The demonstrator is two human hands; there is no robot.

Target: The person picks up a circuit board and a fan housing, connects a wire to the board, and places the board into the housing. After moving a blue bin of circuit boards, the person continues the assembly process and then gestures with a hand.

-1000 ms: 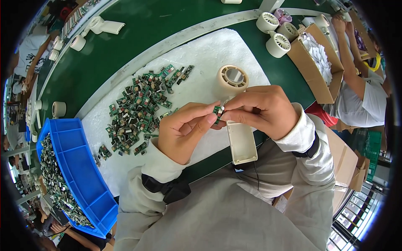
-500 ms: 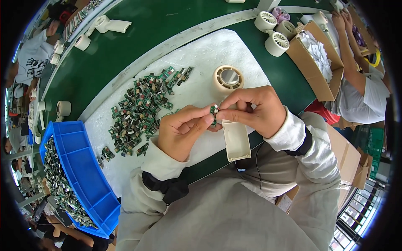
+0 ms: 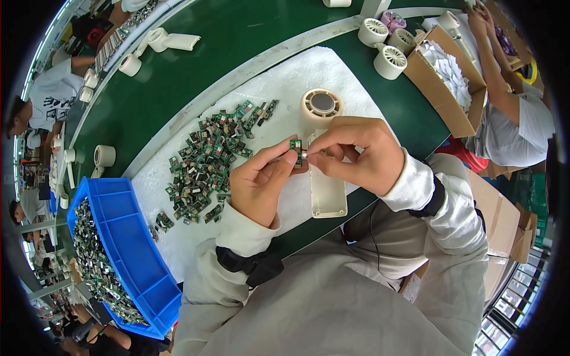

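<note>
My left hand [image 3: 261, 181] is closed, pinching a small green circuit board [image 3: 295, 145] between thumb and fingers, its flat face turned up. My right hand [image 3: 361, 154] is closed in a pinch at the board's right edge, by a small whitish part [image 3: 304, 154]; what its fingertips hold is too small to make out. Beneath my hands lies a cream handheld fan housing. Its round head [image 3: 306, 114] has a grey disc in the middle, and its hollow handle [image 3: 328, 199] points toward me. My right hand hides the part between them.
A heap of circuit boards [image 3: 205, 169] lies on the white foam sheet [image 3: 285, 77]. At left stands a blue divided bin [image 3: 127, 228] with more boards. Fan heads [image 3: 390, 62] and a carton [image 3: 445, 101] of white pieces are at upper right. Co-workers sit on both sides.
The board in my left hand has turned so its flat green face shows. My right fingertips have shifted to its edge. The whole view has moved slightly.
</note>
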